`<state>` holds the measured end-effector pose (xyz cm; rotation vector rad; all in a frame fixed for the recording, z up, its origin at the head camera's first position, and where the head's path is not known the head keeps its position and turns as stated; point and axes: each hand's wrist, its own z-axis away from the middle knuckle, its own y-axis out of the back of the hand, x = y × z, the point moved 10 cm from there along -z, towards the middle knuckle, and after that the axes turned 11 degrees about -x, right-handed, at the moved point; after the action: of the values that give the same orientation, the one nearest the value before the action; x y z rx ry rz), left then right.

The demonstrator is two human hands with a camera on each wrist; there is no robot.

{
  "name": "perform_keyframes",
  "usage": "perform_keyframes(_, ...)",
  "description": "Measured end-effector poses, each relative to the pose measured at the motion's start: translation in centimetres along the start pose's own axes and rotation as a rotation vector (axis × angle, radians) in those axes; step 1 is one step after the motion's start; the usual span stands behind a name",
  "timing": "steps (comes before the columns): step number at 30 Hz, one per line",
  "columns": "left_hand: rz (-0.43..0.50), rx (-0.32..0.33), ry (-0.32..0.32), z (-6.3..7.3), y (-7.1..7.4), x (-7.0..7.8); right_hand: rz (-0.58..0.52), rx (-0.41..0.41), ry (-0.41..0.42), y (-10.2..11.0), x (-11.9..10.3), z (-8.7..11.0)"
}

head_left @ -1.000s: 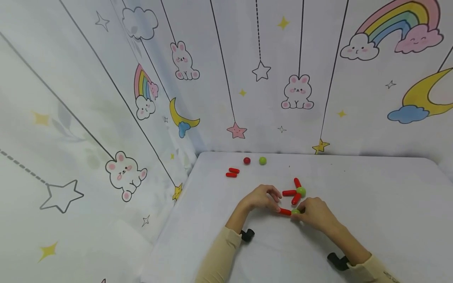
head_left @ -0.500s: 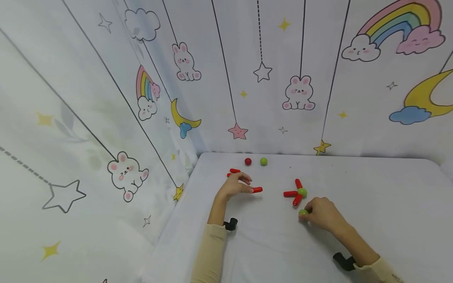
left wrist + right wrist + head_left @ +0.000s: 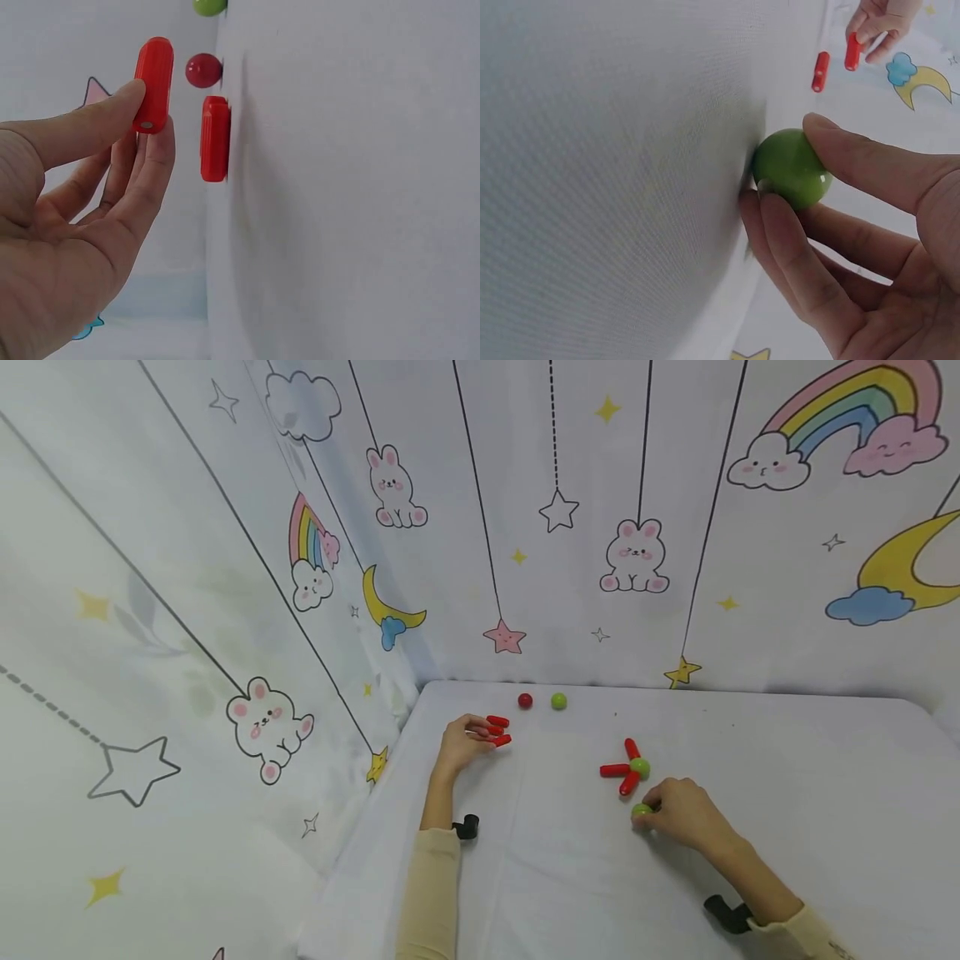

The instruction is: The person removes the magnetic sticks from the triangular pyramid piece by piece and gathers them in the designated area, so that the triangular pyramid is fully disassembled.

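Observation:
My left hand pinches a red rod between thumb and fingers at the far left of the table. A small grey spot shows on the rod's end. Close beside it lie two more red rods, which overlap in the left wrist view. Towards the middle front, my right hand holds a green ball with thumb and fingertips, at the tabletop. Just beyond that hand is a joined piece: another green ball with three red rods spreading from it.
A dark red ball and a green ball sit near the back edge of the white table. A white curtain printed with rabbits, stars and rainbows hangs behind and to the left.
The red rod has come away from the green ball in my right hand. My left hand has carried it left and back to the two loose rods. The right hand has shifted slightly right.

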<state>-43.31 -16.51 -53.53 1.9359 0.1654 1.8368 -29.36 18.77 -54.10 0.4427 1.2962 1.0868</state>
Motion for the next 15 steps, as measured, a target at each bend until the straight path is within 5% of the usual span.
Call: perform_keyframes(15, 0.024, 0.020, 0.011, -0.7, 0.9, -1.6, -0.025, -0.010, -0.026, -0.2, 0.5, -0.3)
